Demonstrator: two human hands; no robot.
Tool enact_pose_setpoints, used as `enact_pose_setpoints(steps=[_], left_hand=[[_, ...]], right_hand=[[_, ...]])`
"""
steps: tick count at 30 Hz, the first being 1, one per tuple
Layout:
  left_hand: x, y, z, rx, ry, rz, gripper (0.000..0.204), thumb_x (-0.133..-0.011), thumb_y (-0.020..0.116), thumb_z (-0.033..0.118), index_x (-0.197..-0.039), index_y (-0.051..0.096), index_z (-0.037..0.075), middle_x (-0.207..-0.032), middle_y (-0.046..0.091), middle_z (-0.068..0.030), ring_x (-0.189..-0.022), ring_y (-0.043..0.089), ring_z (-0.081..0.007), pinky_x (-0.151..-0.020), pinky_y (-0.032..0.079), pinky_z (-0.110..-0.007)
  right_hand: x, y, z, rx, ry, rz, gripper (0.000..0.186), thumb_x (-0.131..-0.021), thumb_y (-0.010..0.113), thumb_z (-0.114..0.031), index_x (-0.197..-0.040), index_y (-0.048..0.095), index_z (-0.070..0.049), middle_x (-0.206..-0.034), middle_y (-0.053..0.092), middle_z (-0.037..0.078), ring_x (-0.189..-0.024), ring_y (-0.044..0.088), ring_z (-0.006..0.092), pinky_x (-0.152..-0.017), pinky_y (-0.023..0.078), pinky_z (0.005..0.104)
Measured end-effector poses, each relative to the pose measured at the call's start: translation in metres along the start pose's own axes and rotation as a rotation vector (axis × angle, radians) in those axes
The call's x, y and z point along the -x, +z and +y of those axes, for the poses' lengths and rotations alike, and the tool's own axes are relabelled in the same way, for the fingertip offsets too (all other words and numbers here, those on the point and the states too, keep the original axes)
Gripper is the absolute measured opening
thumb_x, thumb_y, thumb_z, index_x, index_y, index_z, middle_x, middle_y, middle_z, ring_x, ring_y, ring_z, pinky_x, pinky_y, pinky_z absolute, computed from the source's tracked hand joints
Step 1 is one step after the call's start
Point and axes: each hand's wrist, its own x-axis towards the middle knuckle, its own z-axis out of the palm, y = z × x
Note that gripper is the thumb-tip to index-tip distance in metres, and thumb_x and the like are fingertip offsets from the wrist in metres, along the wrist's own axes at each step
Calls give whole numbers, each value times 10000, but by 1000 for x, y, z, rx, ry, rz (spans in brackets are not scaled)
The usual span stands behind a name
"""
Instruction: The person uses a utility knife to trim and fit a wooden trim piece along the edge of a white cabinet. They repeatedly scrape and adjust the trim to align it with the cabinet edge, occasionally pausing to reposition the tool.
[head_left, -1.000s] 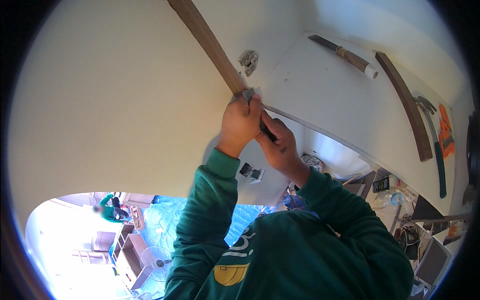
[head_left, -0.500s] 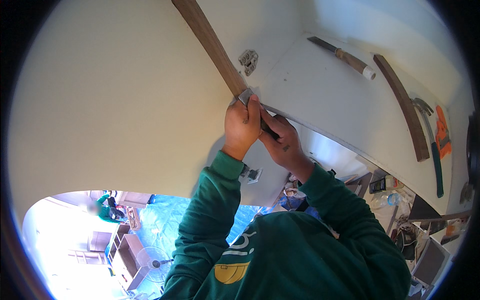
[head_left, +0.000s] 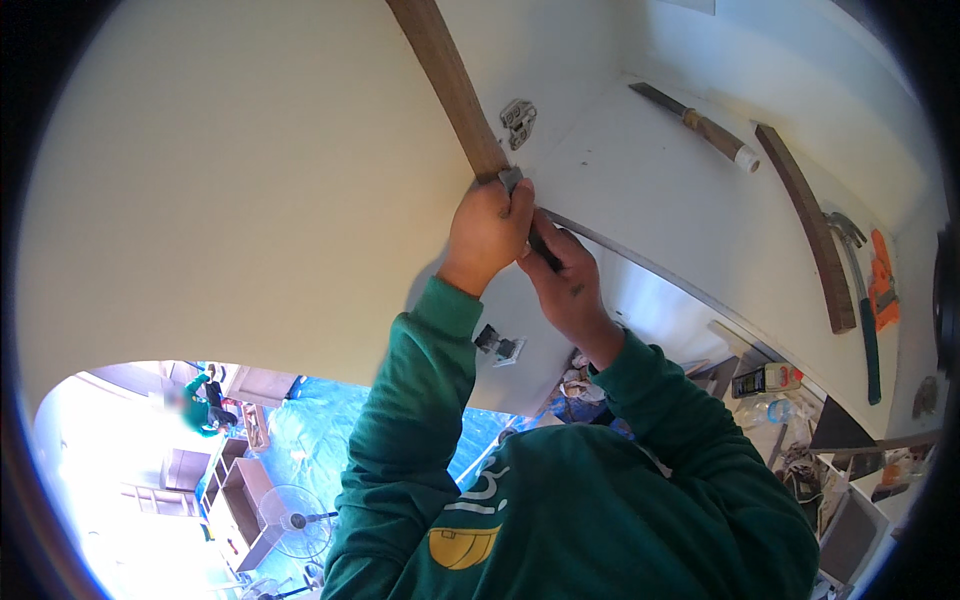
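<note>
My left hand [head_left: 485, 232] is closed around the flat grey metal end [head_left: 511, 180] of a tool, its thumb pressed on the metal. My right hand [head_left: 570, 285] grips the same tool's dark handle [head_left: 545, 248] just below. The tool's exact kind is hidden by my fingers. Its metal end meets the near end of a brown wooden strip [head_left: 450, 90], which runs up along the edge of a large cream panel [head_left: 230, 200]. Beside the strip, a metal hinge [head_left: 518, 122] is fixed to the cabinet wall; a second hinge [head_left: 498, 346] sits below my hands.
On the white shelf [head_left: 680, 220] to the right lie a wooden-handled blade [head_left: 705, 130], a dark wooden strip [head_left: 812, 230], a claw hammer [head_left: 862, 300] and an orange tool [head_left: 882, 280]. Below are a fan [head_left: 296, 521], blue sheeting [head_left: 330, 430] and, at far left, another person [head_left: 203, 405].
The wooden strip, hinges and shelf things sit slightly further right in the picture, my hands shifting slightly with the strip's end. Both hands keep their hold on the tool.
</note>
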Motion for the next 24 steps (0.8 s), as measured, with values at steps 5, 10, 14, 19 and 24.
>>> enact_pose_setpoints(steps=[5,10,14,19,24], left_hand=[[9,-3,17,75,-151,0,440,-1006,589,320,-740,674,-20,-604,632,-221,-636,675,-433,-598,540,-492],[15,8,0,147,-25,140,419,-1005,597,296,-738,671,-19,-646,652,-228,-646,678,-431,-593,537,-493],[14,6,4,151,-98,93,414,-1001,600,289,-729,668,-14,-646,652,-231,-642,679,-427,-592,536,-493],[8,3,-2,43,34,103,428,-1003,594,299,-708,678,-1,-572,622,-206,-580,660,-419,-580,542,-487],[4,-13,11,-14,-20,-3,476,-1010,568,332,-672,671,13,-570,622,-193,-632,670,-422,-619,548,-504]], right_hand=[[3,-4,1,153,-67,-11,593,-917,726,-95,-1476,545,-16,-908,637,127,-791,613,204,-724,514,333],[4,-8,-7,250,-118,-38,619,-908,731,-94,-1494,537,-39,-896,625,121,-785,608,218,-729,518,335],[0,-9,-11,256,-97,-45,615,-916,729,-101,-1496,534,-42,-898,628,111,-785,606,213,-726,518,336],[0,-5,0,201,-113,-37,587,-933,716,-99,-1487,537,-24,-892,631,109,-782,602,199,-722,514,330],[2,0,-7,171,12,-86,535,-978,648,-24,-1484,495,58,-1112,653,101,-965,600,127,-856,509,270]])
